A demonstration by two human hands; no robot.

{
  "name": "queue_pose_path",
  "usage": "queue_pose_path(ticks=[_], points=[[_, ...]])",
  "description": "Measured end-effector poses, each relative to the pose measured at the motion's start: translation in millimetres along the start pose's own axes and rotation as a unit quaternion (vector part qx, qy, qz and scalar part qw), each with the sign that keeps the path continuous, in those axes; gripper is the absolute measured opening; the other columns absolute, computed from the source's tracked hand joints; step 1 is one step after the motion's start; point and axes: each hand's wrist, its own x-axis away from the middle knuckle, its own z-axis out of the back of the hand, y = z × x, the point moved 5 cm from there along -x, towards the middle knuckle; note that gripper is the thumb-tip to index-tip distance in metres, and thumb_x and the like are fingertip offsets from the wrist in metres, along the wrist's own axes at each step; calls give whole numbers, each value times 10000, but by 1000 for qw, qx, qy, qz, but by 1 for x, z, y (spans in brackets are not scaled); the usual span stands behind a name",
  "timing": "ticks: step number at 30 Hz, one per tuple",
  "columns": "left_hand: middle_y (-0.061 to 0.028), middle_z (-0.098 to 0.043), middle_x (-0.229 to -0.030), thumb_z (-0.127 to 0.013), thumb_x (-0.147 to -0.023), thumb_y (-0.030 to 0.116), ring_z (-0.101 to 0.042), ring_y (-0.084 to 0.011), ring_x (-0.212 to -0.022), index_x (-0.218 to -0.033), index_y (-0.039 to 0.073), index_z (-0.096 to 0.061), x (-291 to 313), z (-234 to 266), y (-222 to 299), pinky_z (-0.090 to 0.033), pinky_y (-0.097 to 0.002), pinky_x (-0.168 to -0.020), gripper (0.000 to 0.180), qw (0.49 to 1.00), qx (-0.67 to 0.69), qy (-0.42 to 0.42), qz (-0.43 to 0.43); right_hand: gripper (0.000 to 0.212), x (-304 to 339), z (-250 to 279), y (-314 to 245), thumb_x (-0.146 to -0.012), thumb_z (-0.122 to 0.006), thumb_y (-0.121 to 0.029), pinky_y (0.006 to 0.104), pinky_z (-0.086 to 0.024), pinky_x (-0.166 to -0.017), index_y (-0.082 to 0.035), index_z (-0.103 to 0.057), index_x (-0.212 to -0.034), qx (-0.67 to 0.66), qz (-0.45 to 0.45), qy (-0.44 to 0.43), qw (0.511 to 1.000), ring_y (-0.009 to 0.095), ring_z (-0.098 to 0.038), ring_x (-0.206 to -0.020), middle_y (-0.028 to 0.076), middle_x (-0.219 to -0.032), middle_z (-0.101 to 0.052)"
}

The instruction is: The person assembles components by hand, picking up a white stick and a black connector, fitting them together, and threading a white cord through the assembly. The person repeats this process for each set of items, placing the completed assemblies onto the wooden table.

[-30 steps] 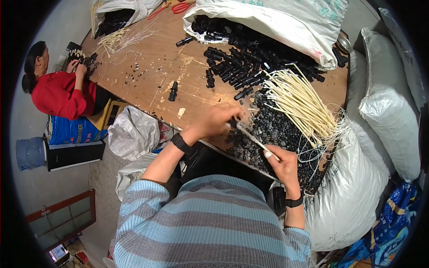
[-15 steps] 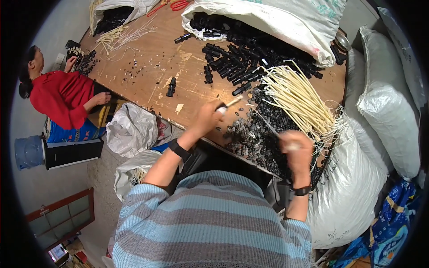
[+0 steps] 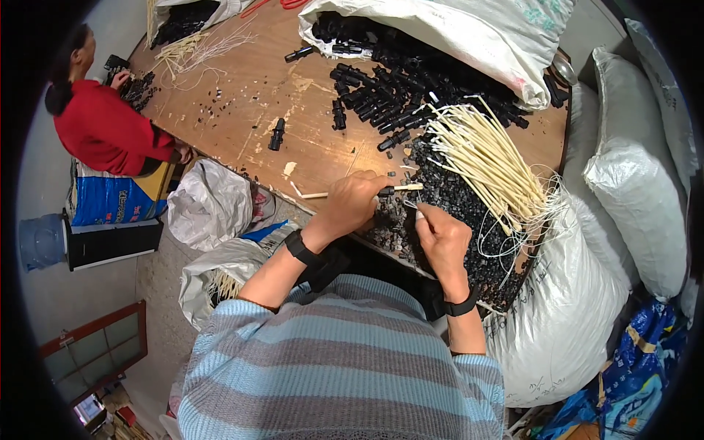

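Over the near table edge, my left hand (image 3: 350, 204) is closed around a thin cream stick (image 3: 315, 195), which lies level. A small black piece (image 3: 386, 191) sits around the stick by my fingertips. Just right of its end, my right hand (image 3: 446, 238) is closed in a pinch on a thin white strand (image 3: 411, 204). Small black and grey bits (image 3: 469, 235) lie heaped beneath and beside my hands. Beyond my right hand rests a bundle of cream sticks (image 3: 491, 165) with loose white strands at its near end.
Black tubular fittings (image 3: 389, 95) spill from a white woven sack (image 3: 455, 40) at the back. A single fitting (image 3: 276, 135) lies mid-table. Full white sacks (image 3: 565, 308) crowd the right side. A person in red (image 3: 106, 128) sits at the table's left end.
My right hand has moved left and up, close to my left hand. The stick in my left hand has turned from slanting to level. The person in red has shifted slightly.
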Motion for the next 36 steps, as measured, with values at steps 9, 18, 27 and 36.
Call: queue_pose_path(ticks=[9, 18, 27, 36], points=[[-142, -624, -883, -574, -679, -55, -592, -353, -878, -1055, 57, -632, -2, -4, 13, -468, -441, -770, 397, 999, -9, -34, -28, 138, -2, -6, 1, -800, -654, -67, 317, -512, -583, -44, -718, -920, 1, -34, -16, 999, 266, -671, -635, 151, -761, -676], [-120, -641, -807, -551, -713, -29, -631, -323, -809, -961, 101, -647, -2, -11, 17, -487, -428, -687, 297, 998, -10, -17, -56, 165, -5, -12, -3, -818, -632, -90, 385, -501, -540, -44, -672, -971, -83, -59, -81, 991, 325, -643, -609, 168, -716, -652], [-86, -648, -833, -635, -653, -64, -617, -286, -805, -890, 45, -633, -16, 8, 30, -481, -365, -720, 261, 990, 106, 7, -97, 129, 2, -20, -3, -875, -621, -73, 375, -496, -567, -23, -631, -994, -30, 12, -93, 995, 353, -645, -665, 183, -787, -651], [-65, -615, -800, -662, -633, -39, -598, -241, -762, -807, 32, -620, -3, 2, 9, -477, -344, -690, 193, 980, 159, 6, -119, 124, 16, -27, 12, -879, -586, -86, 293, -440, -520, -33, -678, -942, -162, -72, -64, 982, 173, -583, -542, 91, -609, -585]])
